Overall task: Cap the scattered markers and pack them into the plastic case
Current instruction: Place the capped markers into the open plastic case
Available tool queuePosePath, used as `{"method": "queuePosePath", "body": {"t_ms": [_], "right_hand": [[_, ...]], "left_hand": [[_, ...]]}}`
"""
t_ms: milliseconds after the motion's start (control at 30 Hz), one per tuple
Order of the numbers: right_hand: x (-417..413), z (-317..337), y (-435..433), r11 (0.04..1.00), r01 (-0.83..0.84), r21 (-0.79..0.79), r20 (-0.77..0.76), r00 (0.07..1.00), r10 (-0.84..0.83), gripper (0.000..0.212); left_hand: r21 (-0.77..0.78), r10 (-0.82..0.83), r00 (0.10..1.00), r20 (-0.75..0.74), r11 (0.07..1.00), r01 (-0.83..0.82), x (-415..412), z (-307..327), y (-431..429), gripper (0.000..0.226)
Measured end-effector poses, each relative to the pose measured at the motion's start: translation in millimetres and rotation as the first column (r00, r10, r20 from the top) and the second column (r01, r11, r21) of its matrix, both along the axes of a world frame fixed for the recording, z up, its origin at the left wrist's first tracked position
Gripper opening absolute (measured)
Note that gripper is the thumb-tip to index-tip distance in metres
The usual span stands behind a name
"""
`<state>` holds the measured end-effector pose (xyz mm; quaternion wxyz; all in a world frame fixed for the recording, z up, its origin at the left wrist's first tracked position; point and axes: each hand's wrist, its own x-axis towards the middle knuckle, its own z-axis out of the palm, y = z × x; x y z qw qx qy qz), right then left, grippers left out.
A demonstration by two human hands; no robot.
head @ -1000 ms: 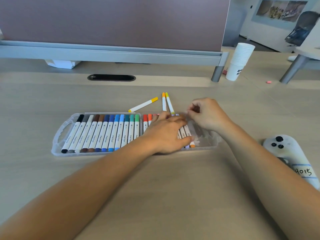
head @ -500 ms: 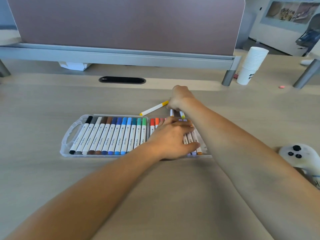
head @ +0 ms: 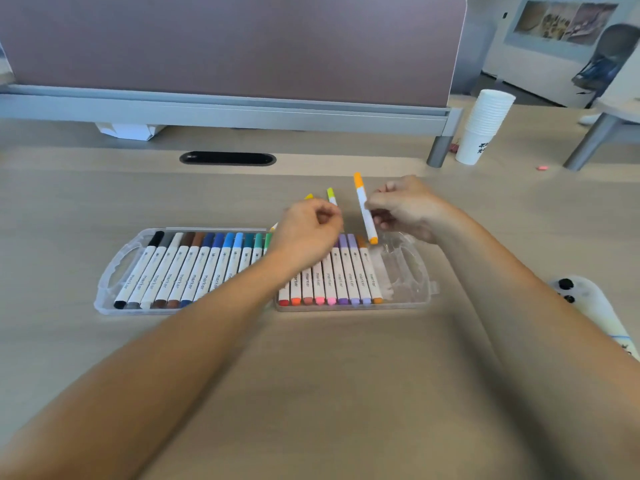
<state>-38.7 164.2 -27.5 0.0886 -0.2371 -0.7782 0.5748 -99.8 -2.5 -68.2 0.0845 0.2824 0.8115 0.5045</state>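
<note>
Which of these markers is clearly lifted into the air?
The orange-capped white marker, pinched by the right hand above the clear plastic case's bare right end. The packed markers lie flat in rows.

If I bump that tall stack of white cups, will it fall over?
Probably. The stack of cups stands tall and narrow on the desk, so it likely tips easily. They look like thin paper cups, so probably light too.
</note>
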Motion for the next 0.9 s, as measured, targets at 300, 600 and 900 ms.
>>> {"method": "queuePosePath", "body": {"t_ms": [300, 600, 900], "right_hand": [[74, -22, 3, 0.972, -0.13, -0.194, -0.095, 0.989, 0.113, 0.021], [81, -33, -4, 0.997, -0.039, 0.068, -0.142, 0.989, 0.048, 0.024], [83, -42, -1, 0.949, -0.132, 0.285, -0.097, 0.981, 0.166, 0.032]], "left_hand": [[0.45, -0.347, 0.733, 0.585, 0.891, 0.063, 6, 20, 41, 0.017], [0.488, -0.41, 0.717, 0.564, 0.866, 0.111, 9, 21, 43, 0.015], [0.411, -0.327, 0.725, 0.606, 0.909, 0.067, 4, 8, 50, 0.014]]}}
